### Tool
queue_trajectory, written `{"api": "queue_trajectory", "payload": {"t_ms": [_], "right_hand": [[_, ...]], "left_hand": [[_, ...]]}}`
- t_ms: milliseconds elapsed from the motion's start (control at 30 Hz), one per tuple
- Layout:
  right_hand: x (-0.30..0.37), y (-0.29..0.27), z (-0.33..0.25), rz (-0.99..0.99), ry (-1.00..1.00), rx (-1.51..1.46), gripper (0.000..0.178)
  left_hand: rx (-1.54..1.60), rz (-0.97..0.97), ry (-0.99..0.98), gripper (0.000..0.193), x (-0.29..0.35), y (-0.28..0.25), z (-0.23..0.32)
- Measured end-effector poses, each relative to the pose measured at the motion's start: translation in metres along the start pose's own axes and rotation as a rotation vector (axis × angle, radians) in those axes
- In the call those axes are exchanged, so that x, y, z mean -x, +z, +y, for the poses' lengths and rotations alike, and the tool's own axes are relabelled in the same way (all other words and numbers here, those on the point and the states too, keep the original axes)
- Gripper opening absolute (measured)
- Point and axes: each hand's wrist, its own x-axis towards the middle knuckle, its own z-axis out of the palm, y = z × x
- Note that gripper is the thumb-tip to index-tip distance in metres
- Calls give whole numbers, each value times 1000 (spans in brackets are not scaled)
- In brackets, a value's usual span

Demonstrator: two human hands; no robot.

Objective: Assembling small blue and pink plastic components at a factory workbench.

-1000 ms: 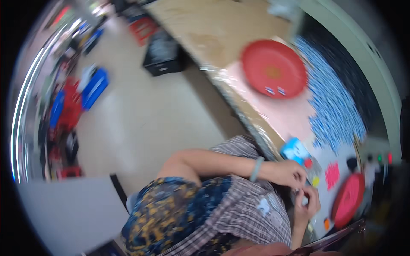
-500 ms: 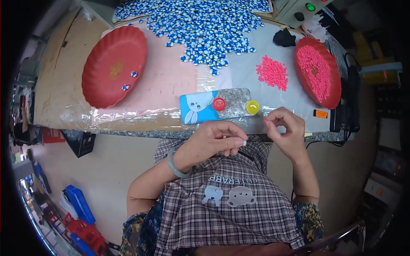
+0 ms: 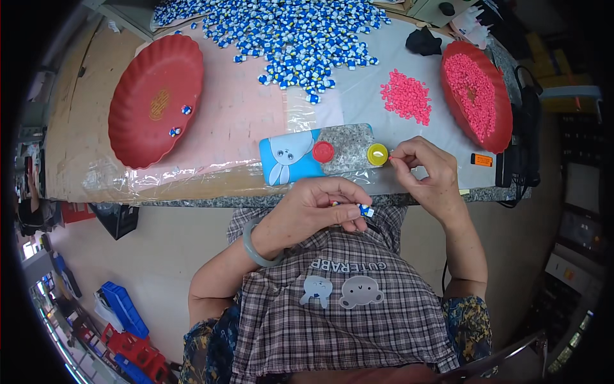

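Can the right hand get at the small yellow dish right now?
Likely yes: the right hand is just beside the yellow dish, nothing visible between them, though it seems to pinch a pink piece.

Left hand (image 3: pixel 320 208) holds small blue-and-white figure (image 3: pixel 366 210) between thumb and forefinger, just off front edge of worktop (image 3: pixel 243 131). Right hand (image 3: pixel 427 168) pinches small pink bit (image 3: pixel 391 158) right by yellow cup (image 3: pixel 377 154) — contact unclear. Red cup (image 3: pixel 323 152) to its left, both on flat blue-and-grey panel (image 3: pixel 295 168). Beyond — heap of blue-and-white figures (image 3: pixel 307 45), pink pile (image 3: pixel 406 97). Left red dish (image 3: pixel 137 109): two figures inside. Right red dish (image 3: pixel 451 96): full of pink bits.
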Motion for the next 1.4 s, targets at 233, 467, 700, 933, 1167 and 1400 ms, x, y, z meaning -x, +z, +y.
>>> {"api": "queue_trajectory", "payload": {"t_ms": [233,467,700,933,1167,1400], "right_hand": [[-3,2,0,-44,-61,101,17],[-7,1,-5,-37,-188,194,22],[-6,-1,-3,-47,-136,155,21],[3,-3,-24,33,128,-286,14],[11,15,-40,87,-55,-226,13],[8,25,-42,163,-147,-90,19]], "left_hand": [[-52,-1,28,27,1,-4,1],[-46,34,49,24,3,-5,2],[-189,90,105,21,3,2,13],[-295,193,255,24,-3,6,10],[-444,261,373,23,-6,8,7],[-580,340,342,21,-3,13,9]]}}
